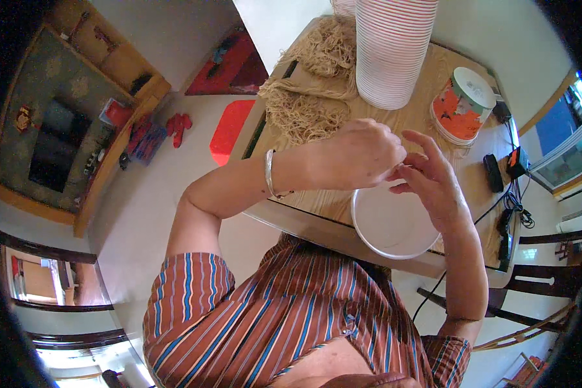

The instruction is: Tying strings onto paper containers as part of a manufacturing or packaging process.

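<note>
Right fingers (424, 141), half-spread, touch left hand (368, 154) (curled).

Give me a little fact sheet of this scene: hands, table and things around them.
Left hand: curled, near the white tub's far rim
Right hand: fingers bent, close to the left
Held item: cannot tell
White tub: open, at the table's near edge
Table: wood-patterned
Tan yarn: loose bundles, left of the white stack
White stack: tall, nested
Patterned container: orange and green

The table (470, 169) bears tan strands (306, 118), stacked white containers (394, 55), a tub (460, 110) and black devices (493, 172).
</note>
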